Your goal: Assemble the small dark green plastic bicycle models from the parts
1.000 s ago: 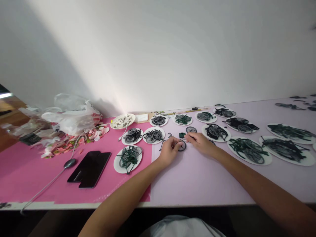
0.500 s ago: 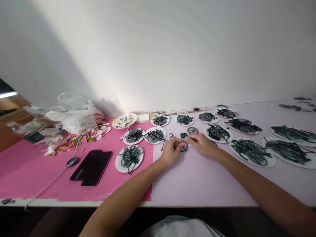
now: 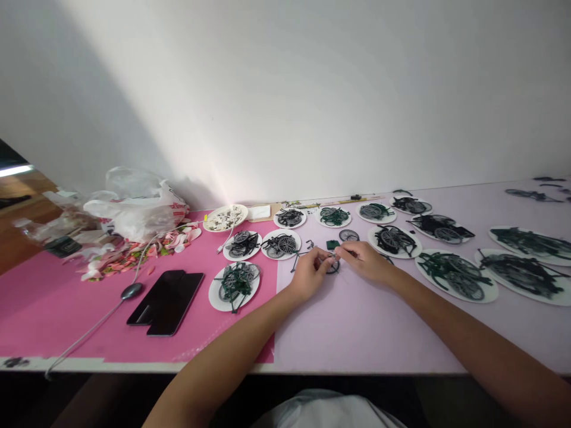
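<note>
Over the lilac part of the table, my left hand [image 3: 312, 273] is closed on a miniature bicycle wheel [image 3: 334, 267], with thumb and fingertips at its upper edge. Thin dark bicycle frame parts [image 3: 294, 261] stick out to the left behind that hand. My right hand [image 3: 364, 261] is pinched at the same wheel's upper right, fingertips almost against the left ones; whatever small piece is between them is too hidden to name. Just beyond the hands lie a loose grey spoked wheel [image 3: 349, 236], a small dark green part [image 3: 332, 244] and a little dark handlebar-like piece [image 3: 310, 244].
Several white plates of dark bicycle parts surround the hands, such as a left plate [image 3: 215, 297] and a right plate [image 3: 491, 291]. Two black phones [image 3: 167, 303], a corded mouse-like device [image 3: 132, 290], petals [image 3: 129, 255], a plastic bag [image 3: 138, 208] and a bowl of pale pieces [image 3: 244, 213] occupy the left.
Almost nothing differs. Both hands stay together at the wheel, with only a very slight shift of the fingers and the view.
</note>
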The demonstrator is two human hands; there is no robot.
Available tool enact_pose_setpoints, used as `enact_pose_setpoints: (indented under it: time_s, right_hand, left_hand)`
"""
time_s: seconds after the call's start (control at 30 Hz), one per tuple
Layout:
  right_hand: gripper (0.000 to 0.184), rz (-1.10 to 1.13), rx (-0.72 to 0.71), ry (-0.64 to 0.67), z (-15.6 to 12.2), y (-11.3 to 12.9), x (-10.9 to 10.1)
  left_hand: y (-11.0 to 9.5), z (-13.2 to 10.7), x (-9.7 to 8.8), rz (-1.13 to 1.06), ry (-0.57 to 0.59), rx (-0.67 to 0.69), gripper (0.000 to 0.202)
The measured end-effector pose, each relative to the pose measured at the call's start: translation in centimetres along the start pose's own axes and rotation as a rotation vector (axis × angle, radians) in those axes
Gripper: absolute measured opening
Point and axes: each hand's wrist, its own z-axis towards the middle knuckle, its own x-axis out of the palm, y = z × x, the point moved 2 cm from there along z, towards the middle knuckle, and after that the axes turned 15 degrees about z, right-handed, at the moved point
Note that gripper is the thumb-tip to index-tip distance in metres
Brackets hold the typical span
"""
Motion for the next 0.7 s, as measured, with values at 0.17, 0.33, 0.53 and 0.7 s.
enact_pose_setpoints:
  time_s: [0.17, 0.33, 0.53, 0.7]
  right_hand:
    - [0.044, -0.002, -0.065, 0.018, 0.13, 0.04, -0.14]
    - [0.042, 0.003, -0.094, 0.026, 0.21, -0.17, -0.35]
    - [0.039, 0.001, -0.083, 0.031, 0.19, -0.40, -0.51]
    - [0.039, 0.060, -0.090, 0.044, 0.29, -0.22, -0.77]
  left_hand:
    - [-0.02, -0.01, 0.03, 0.006, 0.004, 0.002, 0.020]
    - [0.34, 0.05, 0.16, 0.010, 0.004, 0.007, 0.018]
    - [0.39, 0.09, 0.18, 0.018, 0.007, 0.001, 0.021]
    - [0.30, 0.15, 0.17, -0.004, 0.016, -0.015, 0.023]
